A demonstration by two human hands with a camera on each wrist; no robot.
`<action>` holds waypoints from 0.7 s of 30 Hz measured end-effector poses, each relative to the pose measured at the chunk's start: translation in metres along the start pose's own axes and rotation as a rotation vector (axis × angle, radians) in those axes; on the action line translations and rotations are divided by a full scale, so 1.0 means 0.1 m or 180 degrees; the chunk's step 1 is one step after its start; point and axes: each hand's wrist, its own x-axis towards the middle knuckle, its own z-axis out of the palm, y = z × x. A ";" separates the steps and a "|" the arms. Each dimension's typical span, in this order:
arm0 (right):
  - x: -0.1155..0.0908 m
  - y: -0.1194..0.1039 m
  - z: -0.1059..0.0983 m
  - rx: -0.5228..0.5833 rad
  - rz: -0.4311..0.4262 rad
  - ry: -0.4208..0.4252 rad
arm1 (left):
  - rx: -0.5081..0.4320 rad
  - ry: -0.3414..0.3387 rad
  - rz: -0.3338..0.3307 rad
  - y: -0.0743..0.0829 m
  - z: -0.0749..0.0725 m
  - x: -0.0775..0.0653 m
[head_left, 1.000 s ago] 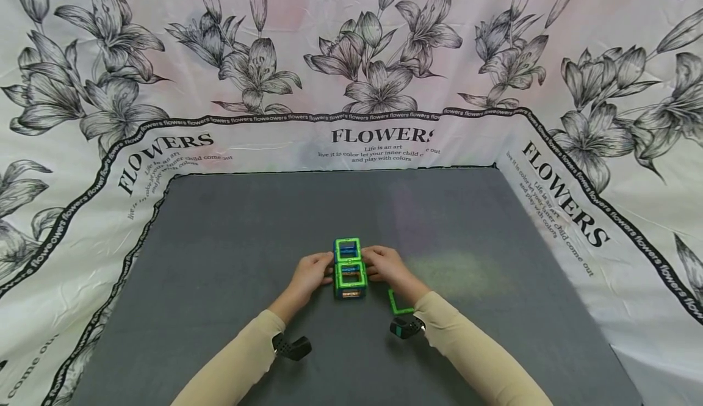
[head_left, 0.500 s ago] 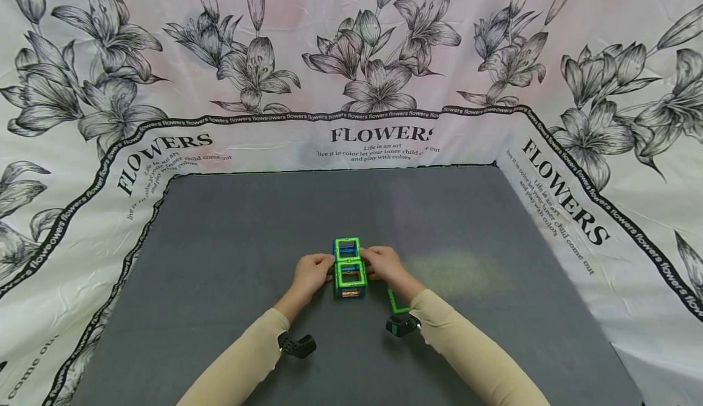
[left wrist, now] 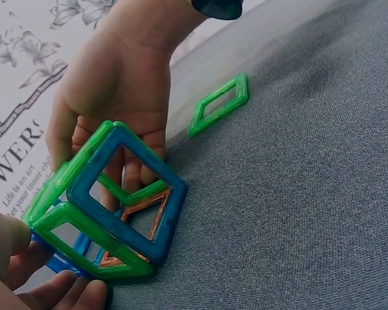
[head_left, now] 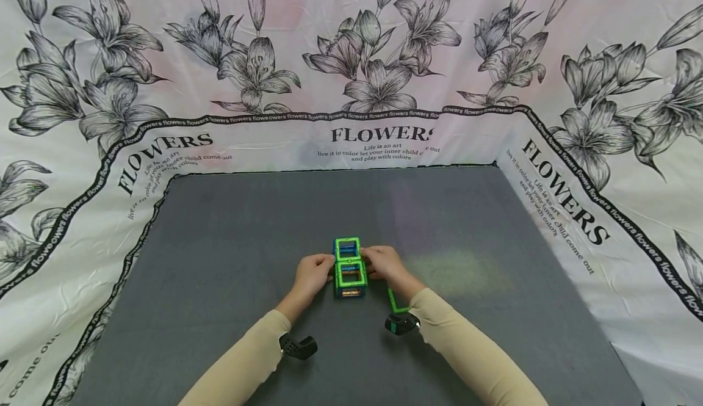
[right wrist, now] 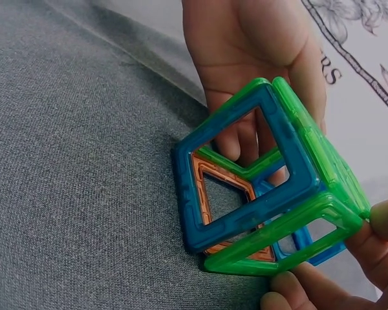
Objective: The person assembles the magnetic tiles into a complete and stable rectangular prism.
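A block built of square magnetic tiles [head_left: 349, 262] stands on the grey table, two squares long, with green frames on top and blue and orange ones below. My left hand [head_left: 313, 275] holds its left side near the far section, thumb and fingers at the tile edges. From the right, my right hand [head_left: 386, 264] pinches the same far part. The blue end frame [left wrist: 171, 223] faces the left wrist camera, and an orange frame [right wrist: 204, 190] lies inside at the bottom. Some fingers are hidden behind the frames.
One loose green magnetic tile [left wrist: 220, 103] lies flat on the table [head_left: 230, 223] beside the right wrist, partly covered by the sleeve in the head view. White flower-printed cloth [head_left: 274, 143] borders the table at the back and both sides.
Both forearms have shifted slightly inward, so the right sleeve covers more of the loose green tile. The tile block and both hands' hold stay nearly the same.
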 end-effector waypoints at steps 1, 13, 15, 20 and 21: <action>0.00 0.00 0.00 0.0007 0.0004 0.0004 | 0.0006 0.0001 -0.0003 0.00 0.00 0.00; -0.05 0.00 -0.01 -0.0074 -0.0025 0.0014 | 0.0010 -0.0005 0.0051 -0.01 -0.02 -0.04; -0.06 0.01 -0.03 -0.0075 -0.0065 -0.0022 | 0.0005 -0.0006 0.0036 -0.02 -0.02 -0.04; -0.13 0.03 -0.16 -0.0101 -0.0231 -0.0088 | -0.0004 -0.0013 -0.0007 -0.02 -0.02 -0.03; -0.15 0.04 -0.21 -0.0137 -0.0270 -0.0085 | -0.0006 -0.0022 0.0004 -0.02 -0.02 -0.03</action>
